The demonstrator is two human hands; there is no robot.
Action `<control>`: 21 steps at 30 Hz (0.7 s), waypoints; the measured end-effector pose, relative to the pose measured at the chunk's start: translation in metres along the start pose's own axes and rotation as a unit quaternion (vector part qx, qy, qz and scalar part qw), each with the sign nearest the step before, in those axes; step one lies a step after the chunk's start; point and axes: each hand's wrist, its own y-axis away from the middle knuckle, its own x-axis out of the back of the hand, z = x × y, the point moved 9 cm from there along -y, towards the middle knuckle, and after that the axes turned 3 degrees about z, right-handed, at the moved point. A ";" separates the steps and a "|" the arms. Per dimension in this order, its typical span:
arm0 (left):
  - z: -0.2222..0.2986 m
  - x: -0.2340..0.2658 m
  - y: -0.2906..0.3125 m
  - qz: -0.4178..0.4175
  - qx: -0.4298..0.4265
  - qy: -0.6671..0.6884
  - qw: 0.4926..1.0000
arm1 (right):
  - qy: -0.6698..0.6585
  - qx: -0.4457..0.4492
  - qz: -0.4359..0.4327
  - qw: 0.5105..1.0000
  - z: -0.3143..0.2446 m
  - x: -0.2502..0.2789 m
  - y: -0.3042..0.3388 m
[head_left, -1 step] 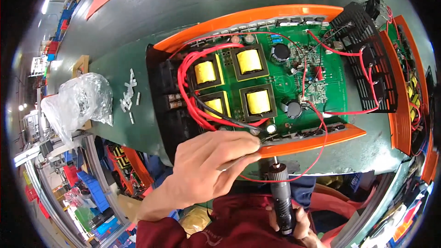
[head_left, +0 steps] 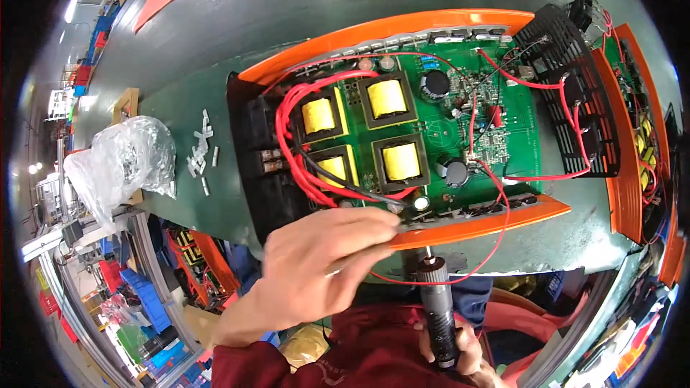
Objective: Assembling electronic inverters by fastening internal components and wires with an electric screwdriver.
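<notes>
An electronics unit with an orange metal case and a green circuit board [head_left: 449, 145] lies on the bench before me. My left hand [head_left: 323, 262] is closed over the near orange side wall [head_left: 481, 224], toward its left part, fingertips on the inner side and thumb outside; whether a small part is between the fingers is hidden. From below, my right hand [head_left: 463, 348] grips a black electric screwdriver [head_left: 437, 302]. Its bit points up against the outer face of that wall. Red and black wires [head_left: 287, 144] loop round the yellow transformers [head_left: 400, 162] on the board.
Left of the unit lie small pale sleeve-like pieces [head_left: 215, 156] and a clear plastic bag [head_left: 136, 154]. A second orange unit [head_left: 624, 172] stands close on the right. Against the near side hangs a thin red wire [head_left: 499, 237]. A black vented end panel [head_left: 575, 100] is wired to the board.
My left hand has shifted slightly left along the near wall. The unit has moved a touch left, and the screwdriver stays at the wall in my right hand.
</notes>
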 end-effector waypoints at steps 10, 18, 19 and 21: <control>0.018 -0.032 -0.003 -0.177 -0.095 -0.274 0.941 | 0.055 -0.004 0.046 0.997 0.002 -0.001 0.003; 0.011 -0.046 -0.006 -0.216 -0.111 -0.293 0.925 | 0.059 -0.009 0.101 0.993 0.005 0.001 0.002; 0.012 -0.047 -0.006 -0.217 -0.115 -0.293 0.924 | 0.077 0.007 0.112 0.991 0.001 0.003 0.002; 0.011 -0.047 -0.008 -0.217 -0.118 -0.293 0.924 | 0.117 0.023 0.115 0.986 -0.011 0.001 -0.001</control>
